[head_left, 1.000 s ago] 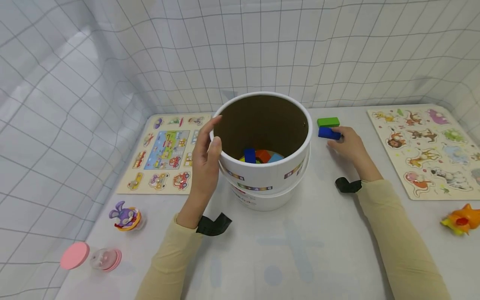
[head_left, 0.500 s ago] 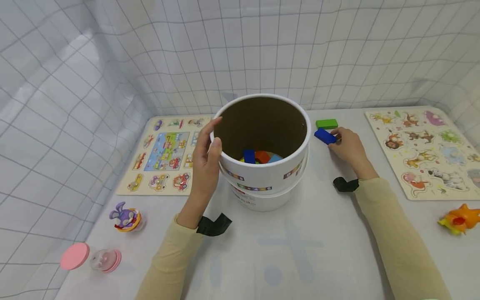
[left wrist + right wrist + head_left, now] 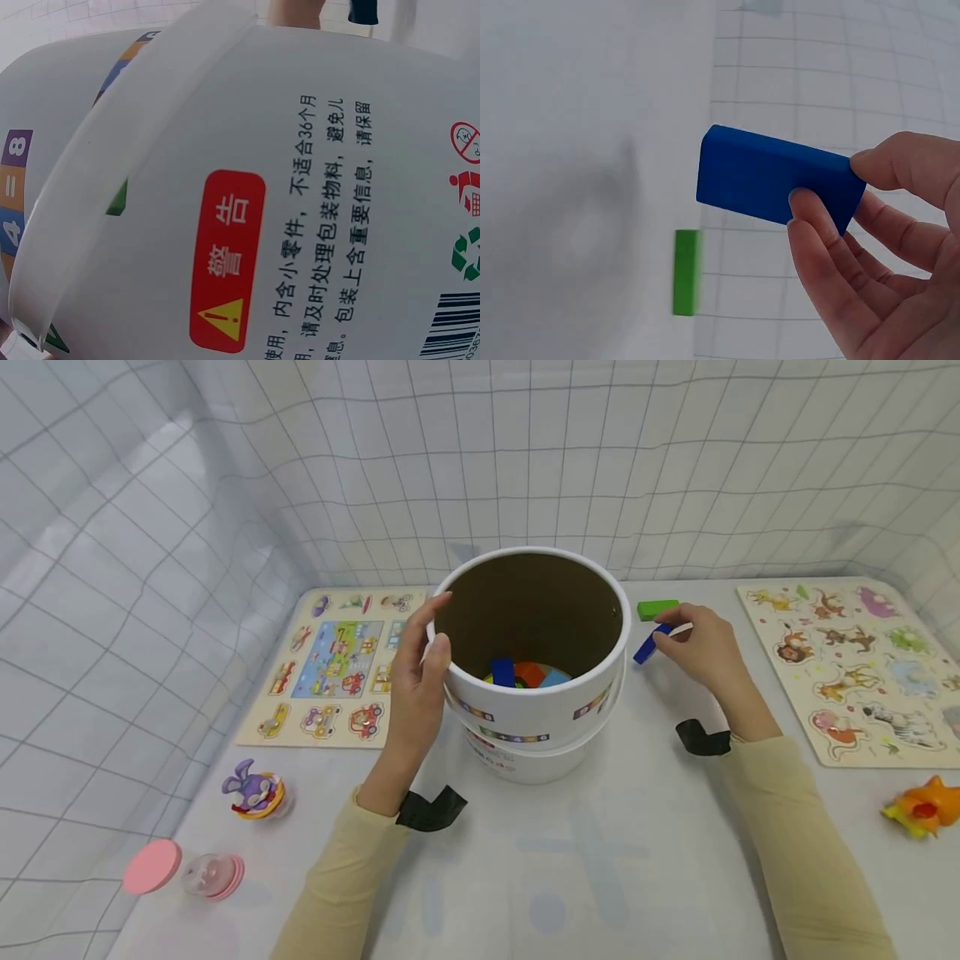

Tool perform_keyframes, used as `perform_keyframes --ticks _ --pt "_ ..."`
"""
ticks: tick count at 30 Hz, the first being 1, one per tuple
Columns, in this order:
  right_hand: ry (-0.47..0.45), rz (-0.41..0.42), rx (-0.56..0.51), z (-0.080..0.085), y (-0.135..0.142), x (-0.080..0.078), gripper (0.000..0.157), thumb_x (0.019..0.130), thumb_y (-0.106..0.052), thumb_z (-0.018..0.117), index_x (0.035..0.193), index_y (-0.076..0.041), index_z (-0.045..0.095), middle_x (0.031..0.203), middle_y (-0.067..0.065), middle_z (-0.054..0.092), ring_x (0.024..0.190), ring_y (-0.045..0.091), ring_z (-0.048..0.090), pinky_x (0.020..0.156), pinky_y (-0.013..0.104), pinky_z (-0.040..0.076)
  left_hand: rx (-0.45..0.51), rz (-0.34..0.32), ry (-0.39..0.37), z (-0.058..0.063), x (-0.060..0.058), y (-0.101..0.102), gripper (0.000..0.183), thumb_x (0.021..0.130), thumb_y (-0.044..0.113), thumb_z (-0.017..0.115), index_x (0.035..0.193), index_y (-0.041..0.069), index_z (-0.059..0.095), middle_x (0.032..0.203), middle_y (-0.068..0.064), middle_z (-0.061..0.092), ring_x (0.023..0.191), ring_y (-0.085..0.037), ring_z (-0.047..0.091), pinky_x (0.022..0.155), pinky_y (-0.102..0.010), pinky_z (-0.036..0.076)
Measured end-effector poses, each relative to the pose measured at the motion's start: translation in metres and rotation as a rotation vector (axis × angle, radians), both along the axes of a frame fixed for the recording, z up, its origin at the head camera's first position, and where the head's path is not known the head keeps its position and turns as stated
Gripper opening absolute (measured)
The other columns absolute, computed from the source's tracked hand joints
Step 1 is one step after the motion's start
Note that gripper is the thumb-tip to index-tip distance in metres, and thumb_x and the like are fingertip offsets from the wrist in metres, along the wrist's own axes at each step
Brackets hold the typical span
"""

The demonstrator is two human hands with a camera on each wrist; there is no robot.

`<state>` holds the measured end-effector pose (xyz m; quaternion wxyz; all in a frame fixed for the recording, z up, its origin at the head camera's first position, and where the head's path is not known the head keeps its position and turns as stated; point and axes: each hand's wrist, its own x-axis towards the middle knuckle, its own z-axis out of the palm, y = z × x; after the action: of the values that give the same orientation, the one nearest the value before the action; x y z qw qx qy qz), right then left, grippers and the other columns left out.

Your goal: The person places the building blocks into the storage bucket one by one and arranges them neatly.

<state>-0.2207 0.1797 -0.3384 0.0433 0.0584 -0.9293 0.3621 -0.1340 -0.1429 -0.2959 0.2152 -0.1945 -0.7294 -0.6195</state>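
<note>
Between thumb and fingers my right hand point(image 3: 708, 647) pinches a dark blue rectangular block point(image 3: 651, 644), tilted and just right of the bucket. The right wrist view shows the same blue block point(image 3: 772, 180) by its flat face, gripped at one end. A green block point(image 3: 657, 610) lies behind it on the table. My left hand point(image 3: 416, 693) holds the left side of a tall white bucket point(image 3: 532, 714), thumb and a fingertip at its rim. Several coloured blocks point(image 3: 528, 674) lie at the bucket's bottom, partly hidden by its near wall. Printed labels cover the bucket's outside.
A vehicle puzzle board point(image 3: 251, 727) lies left of the bucket, an animal puzzle board point(image 3: 795, 693) at the right. A purple rabbit toy point(image 3: 251, 789), a pink lid point(image 3: 152, 866) and a small clear cup point(image 3: 210, 875) are front left. An orange toy point(image 3: 926, 807) sits far right.
My right hand has turned the blue block from lying level beside the green one to a steep slant, drawing it slightly toward me. The left hand has stayed on the bucket.
</note>
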Motion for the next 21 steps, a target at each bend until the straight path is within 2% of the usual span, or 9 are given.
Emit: perform_keyframes --ticks 2,5,9,11,14,16,17,19,21 --pt "0.036 0.014 -0.019 0.013 -0.004 0.007 0.031 0.085 -0.021 0.056 0.109 -0.001 0.055 0.109 0.016 0.052 0.092 0.030 0.056 0.067 0.038 0.048 0.000 0.001 -0.001 0.000 0.000 0.000 0.048 0.090 0.032 0.038 0.133 0.011 0.038 0.137 0.001 0.034 0.127 -0.015 0.029 0.102 -0.038 0.029" --pt "0.105 0.027 -0.066 0.035 -0.009 0.021 0.032 0.085 -0.023 0.056 0.111 -0.005 0.056 0.110 0.011 0.052 0.092 0.024 0.057 0.065 0.023 0.048 0.004 0.000 -0.005 0.000 -0.001 0.000 0.047 0.090 0.031 0.038 0.133 0.011 0.038 0.137 0.001 0.034 0.127 -0.016 0.029 0.101 -0.040 0.030" --pt "0.234 0.036 -0.251 0.065 -0.015 0.044 0.029 0.085 -0.016 0.058 0.112 -0.006 0.058 0.111 0.005 0.053 0.088 0.011 0.057 0.069 0.010 0.046 0.005 0.001 -0.010 0.000 0.000 0.000 0.047 0.090 0.030 0.038 0.133 0.011 0.038 0.137 0.001 0.034 0.127 -0.015 0.029 0.102 -0.038 0.030" --pt "0.304 0.061 -0.399 0.077 -0.019 0.057 0.029 0.083 -0.007 0.059 0.111 -0.004 0.059 0.109 0.006 0.052 0.085 0.010 0.057 0.072 0.011 0.046 0.004 0.003 -0.009 0.000 0.000 -0.001 0.047 0.090 0.031 0.038 0.133 0.011 0.038 0.137 0.001 0.035 0.127 -0.014 0.029 0.102 -0.038 0.029" --pt "0.406 0.129 -0.652 0.092 -0.026 0.075 0.025 0.080 0.004 0.058 0.105 0.005 0.060 0.102 0.011 0.055 0.080 0.016 0.060 0.072 0.016 0.049 0.006 0.001 -0.005 0.000 0.000 -0.001 0.048 0.090 0.034 0.038 0.133 0.010 0.038 0.137 0.001 0.035 0.127 -0.014 0.029 0.102 -0.038 0.028" --pt "0.472 0.163 -0.781 0.100 -0.031 0.083 0.020 0.080 0.007 0.055 0.099 0.011 0.060 0.095 0.015 0.058 0.076 0.019 0.061 0.071 0.020 0.050 0.006 0.000 -0.001 0.001 0.000 -0.002 0.049 0.091 0.035 0.038 0.133 0.010 0.038 0.137 0.001 0.035 0.127 -0.013 0.028 0.103 -0.037 0.027" --pt "0.496 0.183 -0.828 0.102 -0.034 0.087 0.018 0.081 0.008 0.054 0.096 0.014 0.060 0.091 0.017 0.059 0.074 0.020 0.061 0.071 0.022 0.051 0.005 0.001 0.001 0.001 0.000 -0.002 0.049 0.091 0.035 0.038 0.133 0.010 0.038 0.137 0.001 0.035 0.127 -0.013 0.028 0.104 -0.037 0.026" --pt "0.526 0.196 -0.837 0.106 -0.038 0.091 0.016 0.083 0.008 0.052 0.093 0.016 0.059 0.086 0.019 0.061 0.072 0.021 0.061 0.071 0.024 0.051 0.005 0.001 0.003 0.001 0.000 -0.002 0.048 0.091 0.034 0.038 0.133 0.010 0.038 0.137 0.001 0.035 0.127 -0.013 0.028 0.104 -0.037 0.025" --pt "0.508 0.213 -0.835 0.108 -0.041 0.093 0.016 0.083 0.008 0.051 0.094 0.016 0.059 0.084 0.018 0.061 0.074 0.020 0.061 0.073 0.024 0.050 0.005 0.002 0.004 0.001 0.001 -0.001 0.047 0.090 0.031 0.038 0.133 0.010 0.038 0.137 0.001 0.035 0.127 -0.013 0.028 0.105 -0.038 0.024"
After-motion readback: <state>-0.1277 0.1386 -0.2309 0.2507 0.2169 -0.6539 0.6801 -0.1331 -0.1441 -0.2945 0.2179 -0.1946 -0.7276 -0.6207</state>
